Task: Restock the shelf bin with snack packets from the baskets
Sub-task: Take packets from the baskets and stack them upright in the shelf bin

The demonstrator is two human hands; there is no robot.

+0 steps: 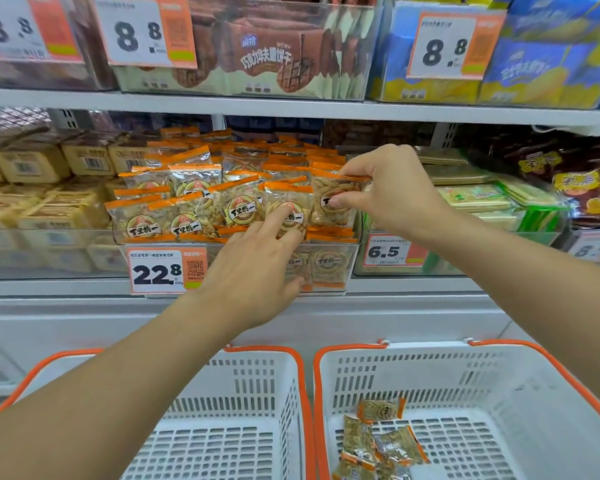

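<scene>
Both hands up at the bin (pixel 340 268), topping off the packets

Right hand (pixel 388 192) pinches one packet (pixel 329 202) by thumb and fingertips at the bin's right end, standing it upright in the front row. Left hand (pixel 257 275) is loose and holding nothing, index finger stretched out and touching the next packet (pixel 284 211) over. Bin's already heaped full, 22.8 tag (pixel 156 271) on its front. Down below, the right basket (pixel 499 382) has a few packets (pixel 378 441) left; the left basket (pixel 257 393) shows just bare bottom.
</scene>
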